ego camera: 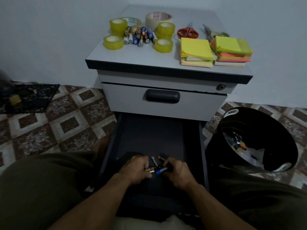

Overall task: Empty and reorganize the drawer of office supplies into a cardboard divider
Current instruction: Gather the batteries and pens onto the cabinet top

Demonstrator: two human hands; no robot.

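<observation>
The dark lower drawer [149, 130] of a grey cabinet is pulled out in front of me. Both hands are inside it near the front. My left hand [136, 170] grips a few batteries [150, 170] in curled fingers. My right hand [176, 171] holds a blue battery [162, 170] and other batteries. A dark battery [154, 161] lies between the two hands and an orange-tipped one [161, 158] just above my right fingers. On the cabinet top [132, 55] lie a pile of batteries [139, 36], several tape rolls [113, 42], sticky note stacks [196, 50] and red scissors [187, 32].
A black bin [249, 140] holding scraps stands on the floor right of the drawer. The upper drawer [162, 100] is closed. My knees flank the open drawer. A dark cloth [28, 98] lies on the tiled floor at far left. No cardboard divider is in view.
</observation>
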